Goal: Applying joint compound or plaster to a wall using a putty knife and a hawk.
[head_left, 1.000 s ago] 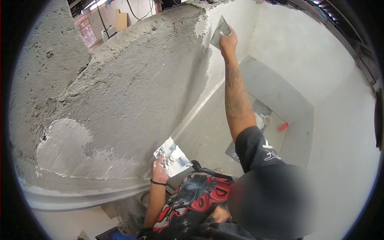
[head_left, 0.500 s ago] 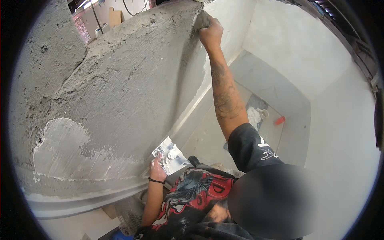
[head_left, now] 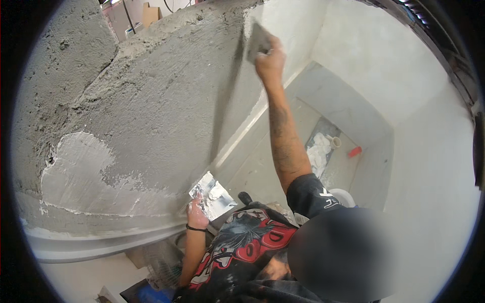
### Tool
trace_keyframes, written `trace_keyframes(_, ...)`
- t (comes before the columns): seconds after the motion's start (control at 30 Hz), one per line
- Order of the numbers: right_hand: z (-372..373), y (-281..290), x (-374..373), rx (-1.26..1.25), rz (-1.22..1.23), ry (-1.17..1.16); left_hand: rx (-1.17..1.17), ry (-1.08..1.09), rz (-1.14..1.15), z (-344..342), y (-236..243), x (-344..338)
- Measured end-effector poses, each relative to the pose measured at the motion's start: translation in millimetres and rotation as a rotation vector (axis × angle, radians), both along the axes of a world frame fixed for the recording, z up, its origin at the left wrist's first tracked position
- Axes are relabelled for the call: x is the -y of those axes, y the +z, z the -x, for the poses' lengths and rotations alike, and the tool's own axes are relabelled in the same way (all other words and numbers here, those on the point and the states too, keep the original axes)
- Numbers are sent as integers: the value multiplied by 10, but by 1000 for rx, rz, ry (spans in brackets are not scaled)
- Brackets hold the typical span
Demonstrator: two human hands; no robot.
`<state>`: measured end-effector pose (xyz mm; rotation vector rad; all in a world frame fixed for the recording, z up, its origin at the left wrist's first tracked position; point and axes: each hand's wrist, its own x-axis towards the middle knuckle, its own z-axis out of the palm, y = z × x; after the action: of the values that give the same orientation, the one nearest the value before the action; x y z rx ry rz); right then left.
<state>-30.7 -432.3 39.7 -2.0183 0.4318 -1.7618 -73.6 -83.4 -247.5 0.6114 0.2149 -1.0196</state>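
My right hand (head_left: 271,64) is stretched far up at the wall's corner, closed on a flat grey plastering blade (head_left: 256,42). Motion smears the blade slightly; it lies at the pale strip by the edge of the rough grey plaster wall (head_left: 166,101), and I cannot tell how firmly it touches. Low and near my body, my left hand (head_left: 197,214) grips one corner of a shiny square metal plate (head_left: 218,204). Lumps of white plaster (head_left: 215,191) sit on that plate. A smooth whitish patch (head_left: 78,169) covers the wall's lower left.
On the floor to the right lie a white heap (head_left: 318,154) on a dark board, a cream cup (head_left: 335,142) and a red container (head_left: 355,151). A white bucket (head_left: 342,196) stands partly behind my sleeve. A curved pale ledge (head_left: 101,247) runs along the wall's foot.
My right hand has come down a little from the wall's top edge, bringing the blade onto the pale strip, its face now more visible. My left hand and the plate have hardly moved.
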Motion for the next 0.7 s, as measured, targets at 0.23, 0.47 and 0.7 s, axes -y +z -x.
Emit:
trace_keyframes(0.23, -299, -269, 1034, -115, 126, -292, 109, 57, -84, 15, 17, -29)
trace_keyframes(0.47, -624, -828, -284, -12, 15, -120, -4, 104, -112, -42, -147, -86)
trace_keyframes(0.7, -120, -717, 574, 67, -430, 0, 21, 71, -74, -94, -29, 56)
